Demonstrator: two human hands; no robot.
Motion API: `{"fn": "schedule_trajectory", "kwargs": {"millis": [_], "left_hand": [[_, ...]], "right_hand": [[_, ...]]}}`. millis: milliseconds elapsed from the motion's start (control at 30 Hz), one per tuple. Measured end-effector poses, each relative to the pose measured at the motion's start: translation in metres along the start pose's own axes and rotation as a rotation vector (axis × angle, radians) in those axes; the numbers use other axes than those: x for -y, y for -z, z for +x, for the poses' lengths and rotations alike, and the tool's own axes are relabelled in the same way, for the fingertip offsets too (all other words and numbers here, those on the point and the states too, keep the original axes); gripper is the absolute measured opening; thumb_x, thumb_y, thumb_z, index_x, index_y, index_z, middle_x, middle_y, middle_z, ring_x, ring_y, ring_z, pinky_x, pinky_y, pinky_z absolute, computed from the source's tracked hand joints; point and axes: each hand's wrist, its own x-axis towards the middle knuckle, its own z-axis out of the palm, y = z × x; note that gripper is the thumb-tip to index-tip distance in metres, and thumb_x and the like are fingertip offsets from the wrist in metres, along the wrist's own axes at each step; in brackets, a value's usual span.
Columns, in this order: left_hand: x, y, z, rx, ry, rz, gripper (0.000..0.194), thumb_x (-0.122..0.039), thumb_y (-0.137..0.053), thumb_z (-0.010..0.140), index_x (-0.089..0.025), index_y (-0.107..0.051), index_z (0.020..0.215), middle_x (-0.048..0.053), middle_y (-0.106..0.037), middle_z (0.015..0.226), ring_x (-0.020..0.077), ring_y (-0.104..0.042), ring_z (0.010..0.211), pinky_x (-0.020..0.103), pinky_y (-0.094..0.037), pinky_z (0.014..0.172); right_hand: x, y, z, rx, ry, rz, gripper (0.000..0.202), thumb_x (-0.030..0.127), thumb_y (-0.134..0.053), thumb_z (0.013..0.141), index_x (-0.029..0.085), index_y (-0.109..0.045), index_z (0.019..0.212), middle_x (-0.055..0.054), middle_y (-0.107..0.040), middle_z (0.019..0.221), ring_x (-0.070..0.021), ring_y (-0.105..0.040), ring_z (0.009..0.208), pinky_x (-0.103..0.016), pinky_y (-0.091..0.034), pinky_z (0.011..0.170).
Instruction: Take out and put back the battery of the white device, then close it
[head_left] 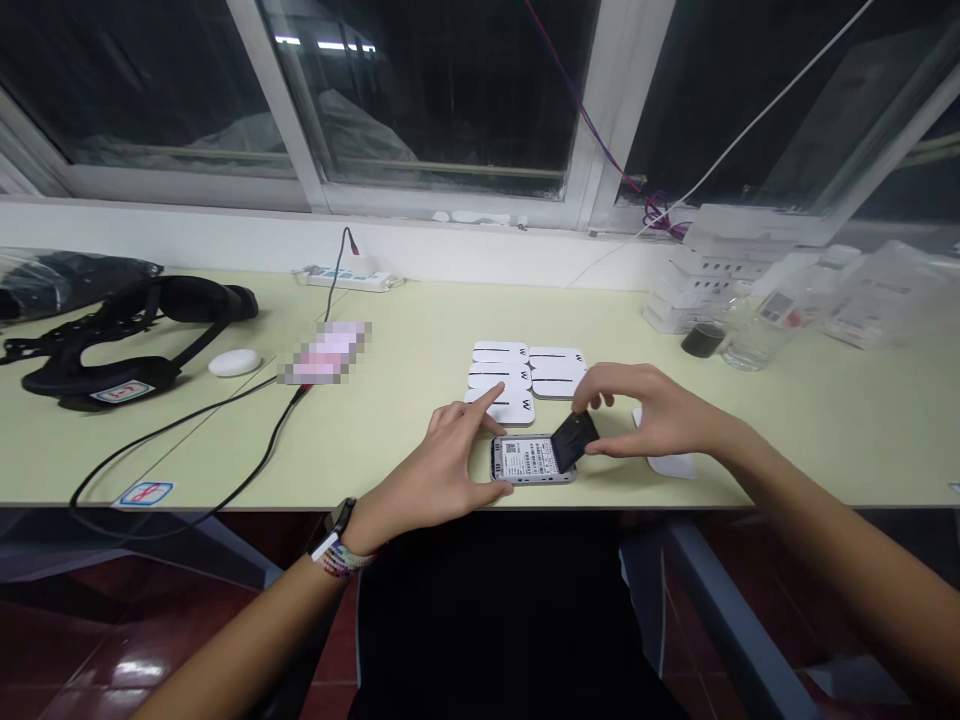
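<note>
A small grey device (534, 479) with an uncovered back lies near the table's front edge, its inside showing a white printed label (525, 458). My left hand (450, 462) holds it from the left, thumb on the near edge, another finger at the far edge and the index finger stretched out over the white cards. Between the thumb and fingers of my right hand (637, 410) is a flat black battery (574, 440), tilted, its lower edge at the device's right part. Partly behind my right hand lies a white rounded cover (675, 465).
Several white rounded cards (556, 372) with black marks lie beyond the device. To the left are a black headset (142, 340), a white oval case (235, 362), a cabled phone (326, 352) and a power strip (352, 277). White boxes (697, 270) and a clear bottle (757, 325) stand back right.
</note>
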Motion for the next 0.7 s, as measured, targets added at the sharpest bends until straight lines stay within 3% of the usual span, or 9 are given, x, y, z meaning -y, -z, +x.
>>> {"fn": "schedule_trajectory", "kwargs": {"millis": [267, 433, 700], "left_hand": [[0.0, 0.001, 0.0, 0.0, -0.037, 0.027, 0.108, -0.036, -0.082, 0.091, -0.043, -0.014, 0.174, 0.003, -0.063, 0.145, 0.0353, -0.039, 0.144, 0.057, -0.036, 0.123], [0.0, 0.001, 0.001, -0.002, -0.04, 0.025, 0.103, -0.036, -0.081, 0.091, -0.043, -0.019, 0.173, 0.004, -0.062, 0.146, 0.0357, -0.039, 0.144, 0.058, -0.036, 0.124], [0.001, 0.001, 0.001, -0.007, -0.051, 0.005, 0.102, -0.04, -0.081, 0.092, -0.043, -0.021, 0.173, 0.005, -0.063, 0.147, 0.0379, -0.039, 0.146, 0.061, -0.036, 0.123]], "right_hand": [[-0.022, -0.024, -0.065, -0.212, -0.182, 0.06, 0.03, 0.039, -0.088, 0.087, 0.027, -0.071, 0.108, -0.006, -0.077, 0.11, -0.0228, -0.07, 0.089, -0.039, -0.059, 0.081], [-0.021, -0.036, -0.075, -0.281, -0.231, 0.052, 0.032, 0.038, -0.088, 0.086, 0.026, -0.071, 0.11, -0.006, -0.078, 0.106, -0.0235, -0.071, 0.088, -0.04, -0.06, 0.081], [-0.019, -0.038, -0.079, -0.308, -0.268, 0.011, 0.036, 0.044, -0.088, 0.085, 0.026, -0.074, 0.113, -0.007, -0.078, 0.106, -0.0262, -0.073, 0.091, -0.042, -0.061, 0.081]]}}
